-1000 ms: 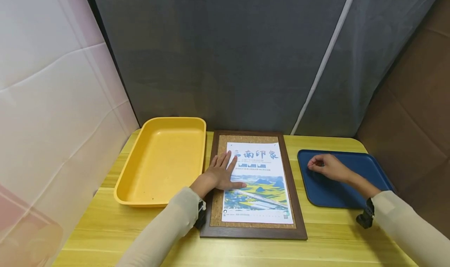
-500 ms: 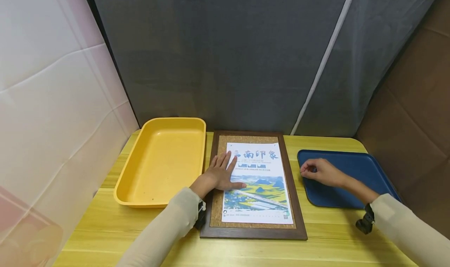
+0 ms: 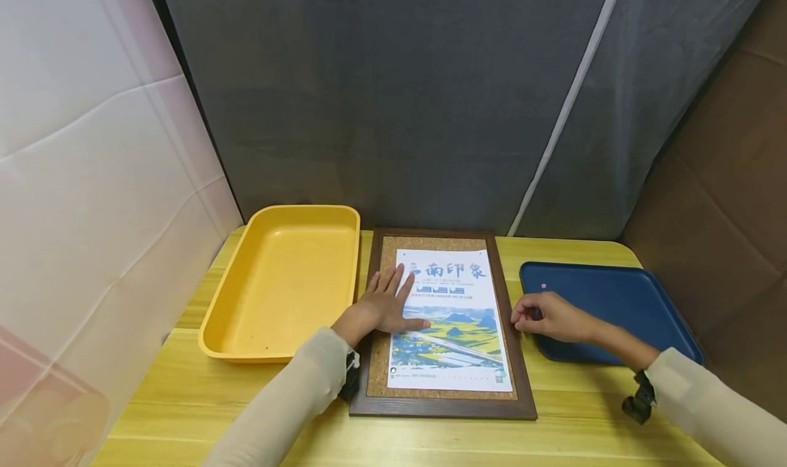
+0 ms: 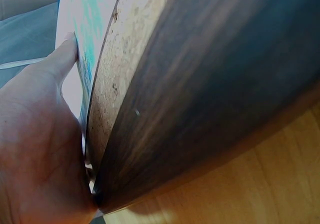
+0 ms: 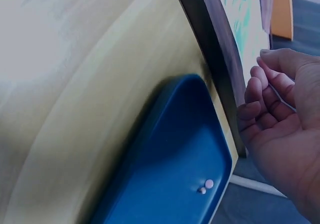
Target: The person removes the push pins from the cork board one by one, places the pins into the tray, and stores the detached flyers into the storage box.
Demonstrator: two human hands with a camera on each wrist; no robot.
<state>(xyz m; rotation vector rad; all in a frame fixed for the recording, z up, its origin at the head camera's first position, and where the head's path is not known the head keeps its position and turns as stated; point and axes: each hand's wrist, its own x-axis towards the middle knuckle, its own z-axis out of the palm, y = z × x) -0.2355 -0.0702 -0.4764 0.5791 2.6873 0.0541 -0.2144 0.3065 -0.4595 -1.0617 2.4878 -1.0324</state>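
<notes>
My left hand (image 3: 386, 304) rests with spread fingers on a printed poster (image 3: 451, 344), which lies on a framed cork board (image 3: 444, 407). In the left wrist view, the thumb (image 4: 64, 59) lies against the paper. The right hand (image 3: 556, 317) hovers between the board's right edge and a blue tray (image 3: 615, 293). Its fingers are curled, with thumb and forefinger tips close together; whether a small thing is between them is hidden. A pink pushpin (image 3: 544, 286) lies in the blue tray, seen also in the right wrist view as a pale pushpin (image 5: 209, 183).
To the left of the board stands a deep yellow tray (image 3: 289, 289). All of this is on a wooden table (image 3: 590, 419). A dark grey curtain (image 3: 381, 105) hangs behind it, with a white panel (image 3: 111, 201) at left and a brown one (image 3: 725, 173) at right.
The right hand has moved left and nearer from over the blue tray to the board's right edge, uncovering the pink pushpin. The left hand, poster and board have stayed put.
</notes>
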